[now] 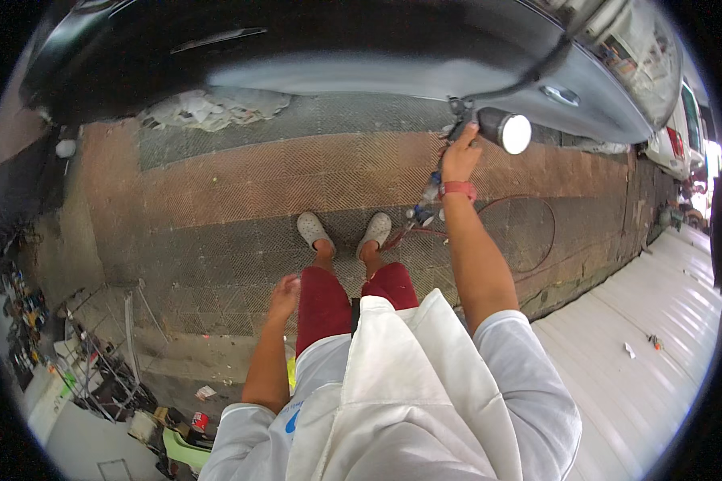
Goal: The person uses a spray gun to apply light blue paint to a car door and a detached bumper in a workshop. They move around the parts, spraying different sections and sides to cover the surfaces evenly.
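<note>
My right hand (462, 156) is wrapped round the grip of a spray gun (460, 120), its arm stretched forward. A dark cup with a bright white round end (516, 134) is on the gun's right side. Below the grip hang fittings (427, 200) and a thin reddish air hose (550, 232). The gun is close to the lower side of a car body (345, 72), dark above with a pale grey band below. Whether it touches the panel I cannot tell. My left hand (284, 297) hangs beside my left thigh, fingers loosely apart, holding nothing visible.
The hose loops over the ribbed floor mats (217, 192) to my right. Crumpled covering sheets (217, 108) lie under the car. Metal frames and clutter (112, 361) stand at the lower left. A corrugated pale sheet (642, 345) is at the right, with a white vehicle (674, 148) beyond.
</note>
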A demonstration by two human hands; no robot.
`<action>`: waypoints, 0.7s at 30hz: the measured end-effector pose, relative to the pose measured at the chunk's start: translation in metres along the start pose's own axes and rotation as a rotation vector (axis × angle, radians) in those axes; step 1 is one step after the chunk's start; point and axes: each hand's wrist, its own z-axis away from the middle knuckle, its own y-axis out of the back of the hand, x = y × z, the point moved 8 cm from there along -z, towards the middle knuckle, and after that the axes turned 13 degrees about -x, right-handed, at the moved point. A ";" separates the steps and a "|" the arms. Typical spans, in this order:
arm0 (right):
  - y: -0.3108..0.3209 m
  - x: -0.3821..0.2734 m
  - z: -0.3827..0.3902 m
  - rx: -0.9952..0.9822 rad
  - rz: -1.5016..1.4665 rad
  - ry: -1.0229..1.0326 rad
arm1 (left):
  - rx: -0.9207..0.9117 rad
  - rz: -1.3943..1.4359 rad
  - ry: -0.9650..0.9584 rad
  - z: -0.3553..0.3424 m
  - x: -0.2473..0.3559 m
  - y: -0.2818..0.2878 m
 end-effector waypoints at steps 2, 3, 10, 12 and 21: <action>-0.054 -0.006 0.027 -0.078 -0.037 0.032 | 0.003 0.013 -0.050 0.009 0.052 -0.003; -0.083 -0.010 0.041 -0.129 -0.046 0.061 | 0.011 0.028 -0.087 0.009 0.073 0.001; -0.272 -0.060 0.136 -0.429 0.102 0.246 | 0.154 0.285 -0.060 0.031 0.020 0.094; -0.315 -0.079 0.159 -0.497 0.122 0.291 | 0.263 0.548 -0.001 0.056 -0.027 0.117; -0.406 -0.137 0.189 -0.765 -0.067 0.342 | 0.406 0.832 0.199 0.112 -0.169 0.111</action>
